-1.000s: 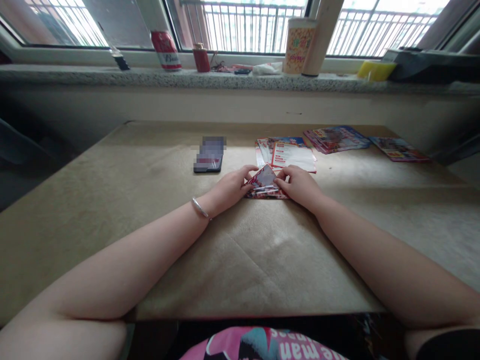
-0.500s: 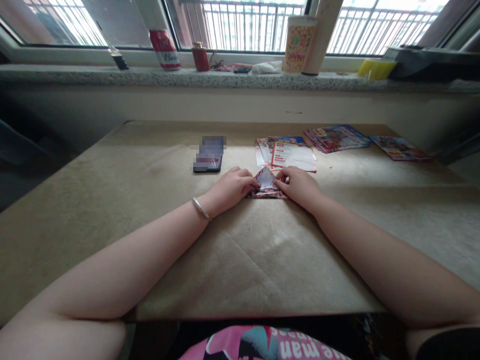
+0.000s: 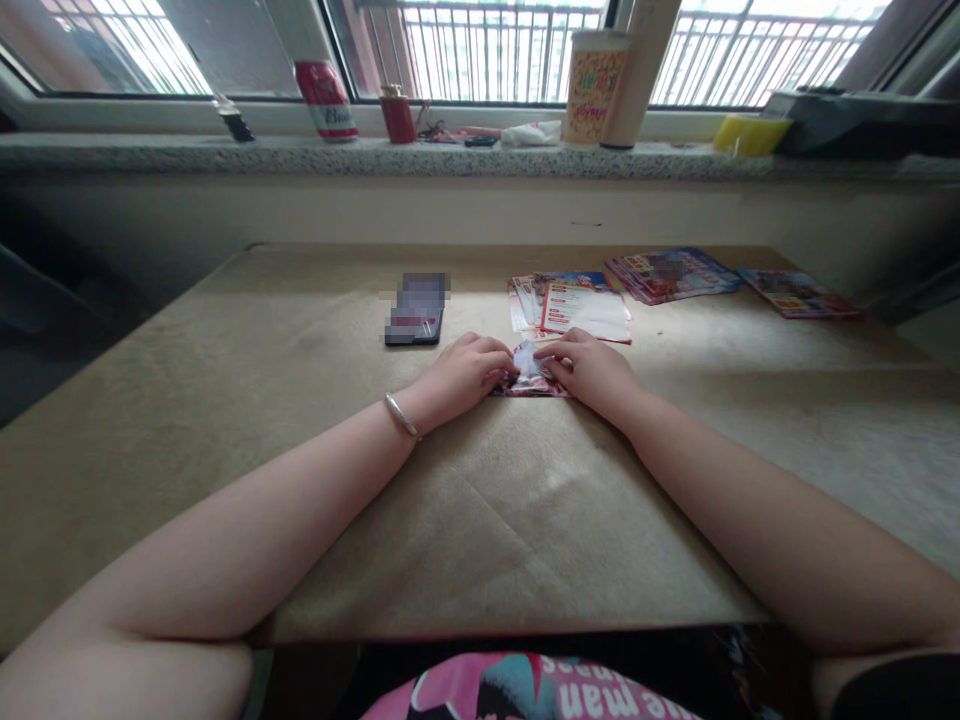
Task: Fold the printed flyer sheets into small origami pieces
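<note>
Glossy paper [image 3: 534, 384] at frame centre now peaks lower, so folding seems to advance; right hand [image 3: 592, 368] lays parted fingers on it; left hand [image 3: 471, 370] curls, grip unclear.

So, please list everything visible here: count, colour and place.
Table: 1, beige, foreground
Printed paper: at least 1, multicoloured, table centre
Loose sheets: several, mostly white, beyond printed paper
Printed piles: 2, multicoloured, table far right
Phone-like item: 1, dark, left of sheets
Sill: 1, grey, behind table
Can: 1, red and white, sill left
Container: 1, red, beside can
Small clutter: uncountable, mixed, sill middle
Cup: 1, patterned orange, right of clutter
Tall item: 1, tan, beside cup
Yellow item: 1, yellow, sill right
Box-like item: 1, dark, sill right end
Window: 1, white, behind sill
Shirt: 1, pink, bottom edge
Bangle: 1, silver, left wrist
Left grip: 1, bare, at paper's left
Right grip: 1, bare, at paper's right
</note>
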Available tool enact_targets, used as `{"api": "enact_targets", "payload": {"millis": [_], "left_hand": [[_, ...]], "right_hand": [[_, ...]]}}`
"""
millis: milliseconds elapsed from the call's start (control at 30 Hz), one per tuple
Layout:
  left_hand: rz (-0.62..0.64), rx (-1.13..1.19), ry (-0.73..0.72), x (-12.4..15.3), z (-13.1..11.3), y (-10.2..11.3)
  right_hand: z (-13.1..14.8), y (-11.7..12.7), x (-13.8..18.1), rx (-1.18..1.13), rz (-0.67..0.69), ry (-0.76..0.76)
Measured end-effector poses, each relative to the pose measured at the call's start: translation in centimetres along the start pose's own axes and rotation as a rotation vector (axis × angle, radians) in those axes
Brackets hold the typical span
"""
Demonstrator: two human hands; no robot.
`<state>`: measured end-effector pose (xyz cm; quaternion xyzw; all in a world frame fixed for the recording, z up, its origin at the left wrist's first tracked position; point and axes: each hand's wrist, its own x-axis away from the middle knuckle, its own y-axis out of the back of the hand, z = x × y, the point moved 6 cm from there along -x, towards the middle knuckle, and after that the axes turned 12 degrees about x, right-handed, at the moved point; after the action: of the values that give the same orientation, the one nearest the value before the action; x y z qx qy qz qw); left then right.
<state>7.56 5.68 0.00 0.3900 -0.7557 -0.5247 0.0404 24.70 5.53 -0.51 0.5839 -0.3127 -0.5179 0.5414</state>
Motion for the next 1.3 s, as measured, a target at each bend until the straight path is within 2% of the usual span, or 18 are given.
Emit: {"api": "enact_targets", "payload": {"millis": [533,633,800,867,1067,1200,1300], "left_hand": [[0.046,-0.025,0.013,-0.3,0.3,-0.7],[0.018,-0.029,0.042,-0.2,0.1,-0.6],[-0.001,-0.042,0.098,0.0,0.1,-0.5],[0.020,-0.023,0.096,0.0,-0.2,-0.4],[-0.027,-0.021,0.174,0.2,-1.2,0.3],[-0.081,-0.182,0.219,0.5,-2.1,1.0],[-0.117,-0.150,0.274,0.7,-1.9,1.4]], "right_hand": [[1.2,0.2,-0.4,0.185,0.070,0.072],[0.9,0.2,-0.5,0.133,0.075,0.034],[0.3,-0.3,-0.7,-0.126,0.097,-0.047],[0.5,-0.3,-0.7,-0.204,0.062,-0.049],[1.5,0.5,-0.3,-0.445,-0.047,0.005],[1.3,2.1,0.2,-0.520,-0.224,0.038],[1.2,3.3,0.7,-0.548,-0.338,0.074]]}}
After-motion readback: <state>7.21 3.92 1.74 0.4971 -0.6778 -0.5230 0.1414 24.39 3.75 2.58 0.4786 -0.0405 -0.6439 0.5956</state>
